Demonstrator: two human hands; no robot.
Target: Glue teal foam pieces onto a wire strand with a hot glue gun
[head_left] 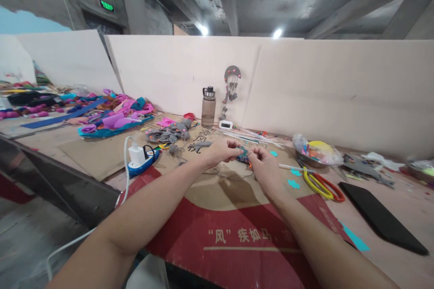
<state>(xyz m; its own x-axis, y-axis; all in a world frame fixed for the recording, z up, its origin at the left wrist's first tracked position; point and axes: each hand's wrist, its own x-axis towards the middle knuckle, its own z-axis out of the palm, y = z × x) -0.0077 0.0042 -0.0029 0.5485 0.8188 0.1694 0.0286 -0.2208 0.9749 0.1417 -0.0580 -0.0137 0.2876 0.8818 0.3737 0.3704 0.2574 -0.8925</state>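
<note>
Both hands meet over the cardboard sheet (217,196) in the middle of the table. Between them is a small teal and dark blue piece (242,155) with a bit of orange beside it. My left hand (224,151) pinches its left side, fingers closed. My right hand (265,166) has its fingertips together on the right side of the same piece. The fingers cover much of it. Teal felt shapes (293,184) lie just right of my right hand, near a white stick (288,168).
Yellow and red scissors (318,185) and a black phone (383,216) lie right. A bottle (208,108) and white timer (225,125) stand behind. Left are a blue power strip (144,163), grey felt pieces (166,133) and coloured fabric (118,115). A bowl (313,160) sits back right.
</note>
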